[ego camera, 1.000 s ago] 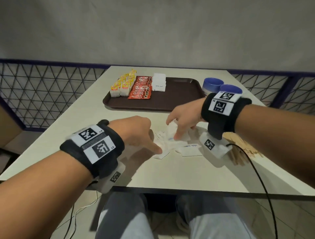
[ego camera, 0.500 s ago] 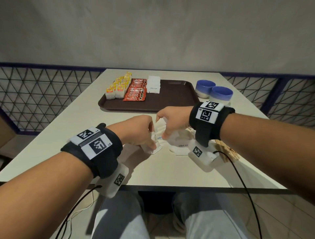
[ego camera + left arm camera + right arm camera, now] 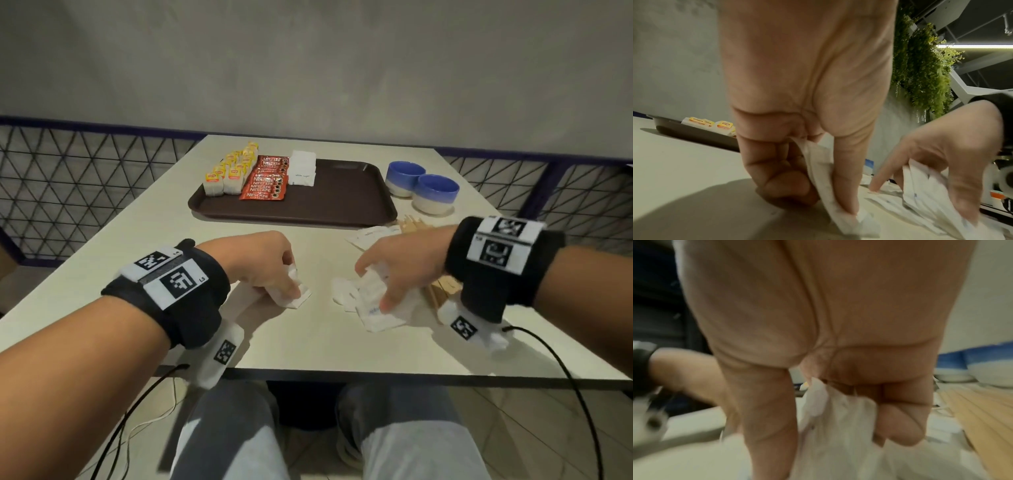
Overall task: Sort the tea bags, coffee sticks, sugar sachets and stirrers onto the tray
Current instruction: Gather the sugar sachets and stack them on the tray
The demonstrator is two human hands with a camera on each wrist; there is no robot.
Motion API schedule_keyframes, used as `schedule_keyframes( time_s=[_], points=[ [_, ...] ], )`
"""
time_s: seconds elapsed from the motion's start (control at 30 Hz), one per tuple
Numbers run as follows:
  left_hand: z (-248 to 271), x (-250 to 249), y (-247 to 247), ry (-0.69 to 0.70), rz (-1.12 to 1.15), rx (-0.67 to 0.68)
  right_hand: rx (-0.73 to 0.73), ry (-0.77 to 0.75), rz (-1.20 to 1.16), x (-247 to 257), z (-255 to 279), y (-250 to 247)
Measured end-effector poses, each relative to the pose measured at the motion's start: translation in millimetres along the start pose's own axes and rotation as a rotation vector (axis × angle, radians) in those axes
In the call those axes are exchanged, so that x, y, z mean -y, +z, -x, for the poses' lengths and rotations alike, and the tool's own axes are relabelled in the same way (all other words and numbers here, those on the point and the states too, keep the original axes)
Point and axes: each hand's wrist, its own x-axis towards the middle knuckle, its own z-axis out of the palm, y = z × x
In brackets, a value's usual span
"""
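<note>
On the far side of the table lies a brown tray (image 3: 346, 202) with rows of yellow-tagged tea bags (image 3: 233, 171), red coffee sticks (image 3: 265, 181) and a stack of white sugar sachets (image 3: 302, 168). My left hand (image 3: 270, 263) pinches a few white sugar sachets (image 3: 830, 194) between thumb and curled fingers, their lower edge on the table. My right hand (image 3: 397, 263) grips a bunch of sugar sachets (image 3: 373, 308) near the front edge. Wooden stirrers (image 3: 442, 291) lie under my right wrist, mostly hidden.
Two blue and white bowls (image 3: 435, 192) stand right of the tray. More loose sachets (image 3: 370, 236) and stirrers (image 3: 412, 222) lie just in front of the tray's near right corner. A wire mesh fence (image 3: 85, 185) runs behind the table.
My hands were together over the sachet pile; they have drawn apart, the left going left with a few sachets, the right going right with its own bunch.
</note>
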Motion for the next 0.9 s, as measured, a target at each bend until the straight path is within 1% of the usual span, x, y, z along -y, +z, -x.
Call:
schedule_keyframes(
  time_s=[0.03, 0.13, 0.2, 0.23, 0.3, 0.37, 0.43, 0.5, 0.57, 0.67, 0.73, 0.8, 0.9],
  points=[
    [0.0, -1.6, 1.0, -0.003, -0.016, 0.003, -0.023, -0.001, 0.041, 4.0, -0.8, 5.6],
    [2.0, -5.9, 2.0, -0.015, -0.065, 0.011, -0.075, -0.004, 0.038, 11.0, -4.1, 11.6],
    [2.3, -6.1, 2.2, -0.004, -0.021, 0.015, -0.075, 0.002, 0.044, 13.9, -4.7, 11.4],
    [1.7, -5.4, 2.5, -0.001, 0.071, 0.021, -0.074, 0.004, 0.04, 14.8, -5.4, 11.8],
    [2.7, -3.2, 1.9, -0.001, 0.329, 0.026, -0.086, -0.002, 0.009, 15.7, -7.3, 13.3],
    [3.9, 0.4, 0.1, 0.0, 0.557, 0.024, -0.104, -0.033, -0.023, 17.0, -7.7, 13.2],
    [4.0, 4.7, -1.2, -0.005, 0.732, 0.061, -0.115, -0.071, -0.044, 17.6, -5.8, 10.2],
    [4.2, 8.2, -1.9, -0.023, 0.845, 0.09, -0.12, -0.093, -0.112, 16.4, -3.9, 5.3],
    [5.2, 8.3, -1.5, -0.034, 0.924, 0.099, -0.124, -0.122, -0.324, 11.9, -6.2, -0.2],
    [-0.3, 6.9, 0.3, -0.004, 1.088, 0.077, -0.144, -0.199, -0.871, 13.6, -14.5, -11.1],
    [-6.4, 4.7, -0.8, 0.049, 1.212, 0.081, -0.138, -0.265, -1.173, 24.5, -22.0, -18.0],
    [-14.1, 3.5, -5.1, 0.122, 1.361, 0.168, -0.162, -0.324, -1.323, 38.3, -33.0, -24.4],
    [-30.2, 7.1, -13.1, 0.19, 1.597, 0.299, -0.277, -0.291, -1.344, 53.0, -53.7, -32.7]
  ],
)
